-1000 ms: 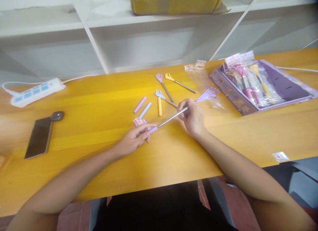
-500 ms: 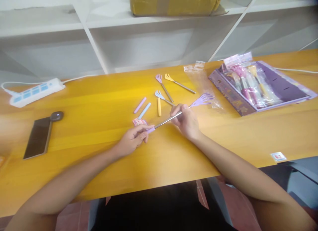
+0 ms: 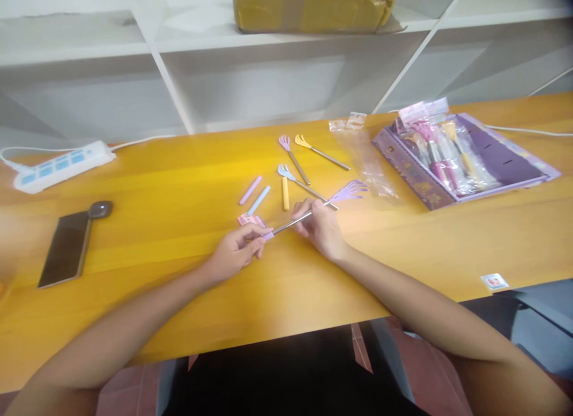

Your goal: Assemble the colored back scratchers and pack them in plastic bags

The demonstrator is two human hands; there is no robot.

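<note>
A purple back scratcher (image 3: pixel 349 191) with a metal rod is held across both hands, its clawed head to the right. My left hand (image 3: pixel 239 249) is closed round its purple handle, which mostly hides in the fingers. My right hand (image 3: pixel 319 225) pinches the rod just below the head. Beyond them lie a blue scratcher head on a rod (image 3: pixel 308 190), a pink-purple one (image 3: pixel 295 159) and a yellow one (image 3: pixel 323 156). Loose handle grips lie to their left: yellow (image 3: pixel 285 194), blue (image 3: pixel 259 200) and pink-purple (image 3: pixel 250 190). A small pink card (image 3: pixel 251 219) is near my left hand.
At the right stands a purple display box (image 3: pixel 510 147) with bagged scratchers. Beside it lies a clear plastic bag (image 3: pixel 369 159). A power strip (image 3: pixel 65 165), a phone (image 3: pixel 66 247) and a dark rounded object (image 3: pixel 100 209) are at the left. A taped carton (image 3: pixel 313 9) rests on the shelf behind.
My right hand has moved left and slightly down, towards my left hand. The scratcher's head has shifted left with it, and less rod shows between the hands.
</note>
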